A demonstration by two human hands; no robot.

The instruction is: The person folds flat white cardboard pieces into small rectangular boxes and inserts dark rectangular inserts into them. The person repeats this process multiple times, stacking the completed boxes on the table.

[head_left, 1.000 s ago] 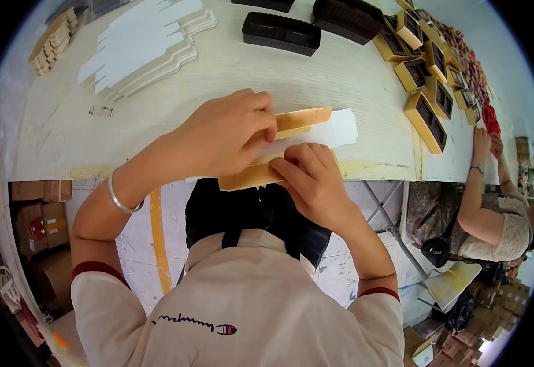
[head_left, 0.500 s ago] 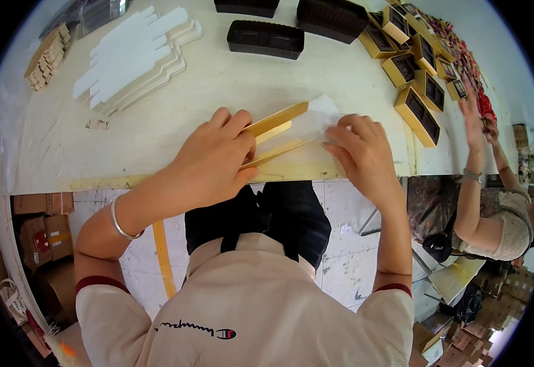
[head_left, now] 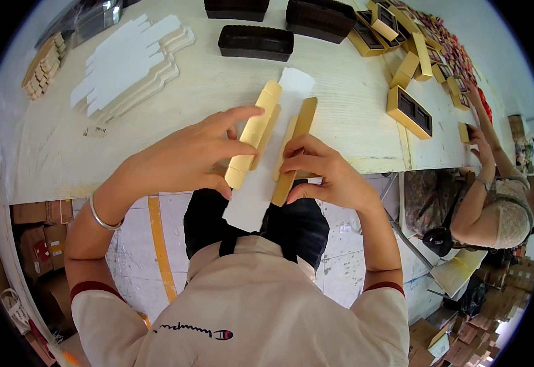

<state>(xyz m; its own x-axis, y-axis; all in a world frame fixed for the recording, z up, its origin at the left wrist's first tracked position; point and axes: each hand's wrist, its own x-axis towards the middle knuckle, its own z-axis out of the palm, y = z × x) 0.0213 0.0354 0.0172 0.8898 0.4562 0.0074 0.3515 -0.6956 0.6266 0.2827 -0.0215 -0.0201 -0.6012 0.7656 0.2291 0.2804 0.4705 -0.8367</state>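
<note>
I hold a flat carton blank (head_left: 266,160), white inside with gold side flaps, lengthwise over the front edge of the white table (head_left: 218,85). My left hand (head_left: 184,158) presses the left gold flap upward with fingers and thumb. My right hand (head_left: 322,170) pinches the right gold flap and folds it up. The white middle panel points away from me, its near end hanging over my lap.
A stack of white flat blanks (head_left: 126,64) lies at the far left. Black plastic trays (head_left: 256,41) sit at the back. Gold boxes with black inserts (head_left: 409,110) line the right side, where another person's hand (head_left: 481,137) works. Cardboard boxes stand on the floor.
The blank has turned from lying across to pointing away from me. Both gold side flaps have been raised, and my hands have shifted to its two long edges.
</note>
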